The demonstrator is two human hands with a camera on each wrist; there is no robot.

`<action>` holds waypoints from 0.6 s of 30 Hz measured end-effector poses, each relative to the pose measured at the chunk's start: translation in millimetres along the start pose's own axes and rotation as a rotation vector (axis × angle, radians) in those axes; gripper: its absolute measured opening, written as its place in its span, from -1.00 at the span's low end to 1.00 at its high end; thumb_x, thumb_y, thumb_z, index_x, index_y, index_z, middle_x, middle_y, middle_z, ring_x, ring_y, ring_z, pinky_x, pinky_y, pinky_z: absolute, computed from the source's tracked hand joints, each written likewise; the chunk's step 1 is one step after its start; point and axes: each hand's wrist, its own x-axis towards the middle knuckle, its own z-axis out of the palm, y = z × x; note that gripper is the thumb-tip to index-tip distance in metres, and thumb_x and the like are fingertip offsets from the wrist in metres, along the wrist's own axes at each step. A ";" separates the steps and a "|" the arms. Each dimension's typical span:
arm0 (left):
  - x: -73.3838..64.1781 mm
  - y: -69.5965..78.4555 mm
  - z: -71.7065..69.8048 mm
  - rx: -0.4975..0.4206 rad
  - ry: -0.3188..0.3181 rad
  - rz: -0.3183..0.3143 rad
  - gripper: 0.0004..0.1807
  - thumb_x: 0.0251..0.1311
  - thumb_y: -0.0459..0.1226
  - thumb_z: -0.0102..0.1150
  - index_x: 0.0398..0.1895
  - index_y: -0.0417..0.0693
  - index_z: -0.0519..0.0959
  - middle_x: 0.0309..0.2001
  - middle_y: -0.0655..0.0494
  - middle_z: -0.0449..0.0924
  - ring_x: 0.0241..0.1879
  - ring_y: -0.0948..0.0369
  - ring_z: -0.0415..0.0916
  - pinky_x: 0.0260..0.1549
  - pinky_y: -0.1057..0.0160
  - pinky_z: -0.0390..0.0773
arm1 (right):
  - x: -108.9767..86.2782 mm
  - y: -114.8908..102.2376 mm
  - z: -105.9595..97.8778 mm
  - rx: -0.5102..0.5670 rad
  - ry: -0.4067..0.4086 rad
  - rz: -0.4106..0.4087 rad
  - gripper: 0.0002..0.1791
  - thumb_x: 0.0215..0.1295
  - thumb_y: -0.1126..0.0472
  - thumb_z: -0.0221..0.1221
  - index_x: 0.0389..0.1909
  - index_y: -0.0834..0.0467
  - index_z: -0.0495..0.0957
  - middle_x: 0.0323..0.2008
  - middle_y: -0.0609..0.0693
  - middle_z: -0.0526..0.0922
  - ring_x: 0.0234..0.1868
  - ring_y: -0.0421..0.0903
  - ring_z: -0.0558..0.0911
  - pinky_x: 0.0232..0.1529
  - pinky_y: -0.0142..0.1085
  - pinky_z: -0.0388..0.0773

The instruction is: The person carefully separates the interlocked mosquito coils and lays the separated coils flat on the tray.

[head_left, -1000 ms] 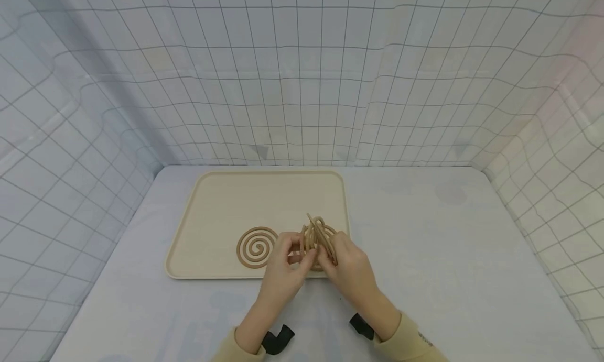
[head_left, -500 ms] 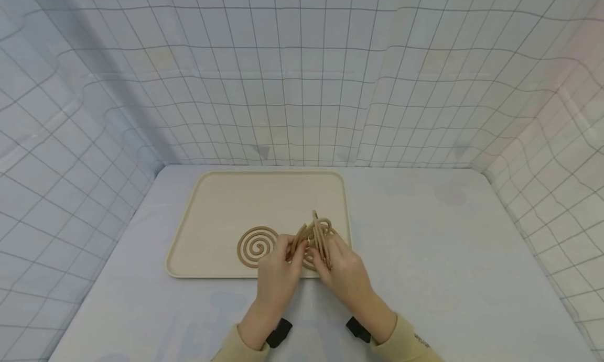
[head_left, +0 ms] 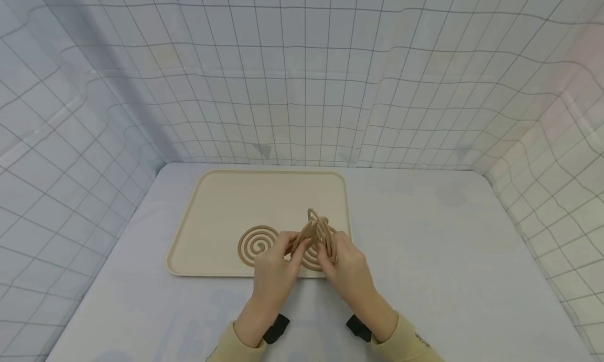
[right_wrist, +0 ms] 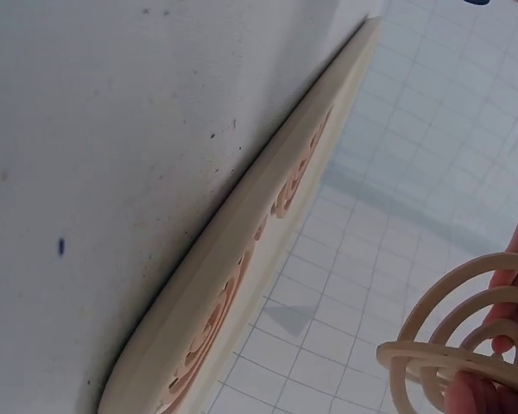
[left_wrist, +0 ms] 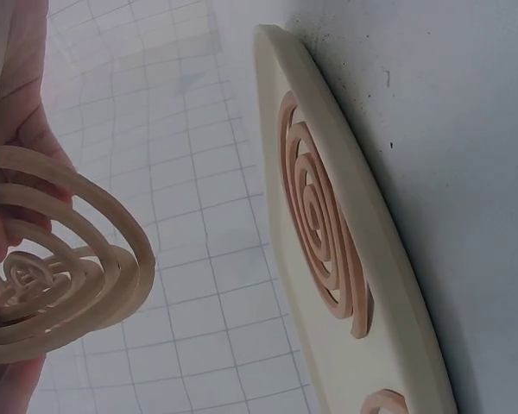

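My left hand (head_left: 276, 267) and right hand (head_left: 349, 267) pinch tan mosquito coils (head_left: 325, 233) above the tray's right front part. The held spirals are splayed and tangled, and how many they are I cannot tell. In the left wrist view, curled rings of a held coil (left_wrist: 128, 226) spread out from the fingers. In the right wrist view, one held coil (right_wrist: 440, 354) shows edge-on across upright rings. Flat on the tray lies a mosquito coil (head_left: 259, 245), left of the hands. Another coil (head_left: 311, 266) lies beneath the hands, partly hidden by them.
The cream tray (head_left: 255, 194) has a low raised rim and stands on a white-covered table (head_left: 424, 257). White grid-patterned walls (head_left: 321, 89) rise at the back and both sides. Black straps (head_left: 277, 328) sit at the wrists.
The held coils have turned and shifted between the fingers, their loops leaning differently. Both hands stay over the same part of the tray, and the flat coils lie where they were.
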 end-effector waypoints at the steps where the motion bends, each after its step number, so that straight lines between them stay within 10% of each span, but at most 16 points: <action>1: -0.2 -0.9 0.4 -0.009 -0.002 0.000 -0.77 0.00 -0.44 0.45 -0.31 -0.25 0.57 -0.48 -0.02 0.72 -0.47 0.16 0.73 -0.49 0.38 0.66 | 0.1 -0.5 -0.5 0.006 -0.011 -0.001 -0.78 0.09 0.37 0.31 -0.32 0.31 0.45 -0.52 -0.02 0.47 -0.62 -0.29 0.42 -0.65 -0.61 0.37; 5: 1.0 -5.9 -1.6 -0.063 -0.026 -0.068 -0.77 0.02 -0.44 0.44 -0.30 -0.26 0.57 -0.46 -0.05 0.73 -0.46 0.17 0.73 -0.48 0.43 0.64 | 2.3 -1.4 -7.3 0.113 -0.068 -0.013 -0.66 0.33 0.04 0.24 -0.20 0.27 0.50 -0.39 0.02 0.59 -0.49 -0.20 0.61 -0.49 -0.54 0.55; 10: 9.6 -12.5 -15.0 -0.318 -0.117 -0.409 -0.86 0.09 -0.49 0.36 -0.28 -0.26 0.62 -0.36 -0.11 0.75 -0.34 0.15 0.74 -0.39 0.45 0.65 | 13.8 10.6 -23.0 0.297 -0.007 0.057 -0.74 0.33 0.06 0.26 -0.22 0.20 0.57 -0.33 0.02 0.64 -0.33 -0.14 0.63 -0.33 -0.45 0.59; 14: 16.2 -15.8 -26.0 -0.503 -0.216 -0.626 -0.88 0.17 -0.49 0.28 -0.22 -0.28 0.63 -0.26 -0.17 0.74 -0.25 0.21 0.73 -0.29 0.39 0.67 | 22.7 23.6 -29.4 0.466 -0.090 0.212 -0.69 0.25 0.31 0.30 0.00 0.24 0.55 -0.07 0.09 0.63 -0.08 -0.12 0.62 -0.09 -0.34 0.63; 18: 18.3 -20.7 -29.7 -0.579 -0.298 -0.693 -0.85 0.18 -0.48 0.27 -0.17 -0.32 0.62 -0.23 -0.22 0.74 -0.26 0.26 0.72 -0.26 0.37 0.67 | 25.1 32.4 -30.3 0.697 -0.290 0.455 -0.59 0.30 0.32 0.25 0.16 0.25 0.50 0.02 0.12 0.61 0.01 -0.20 0.60 0.00 -0.36 0.62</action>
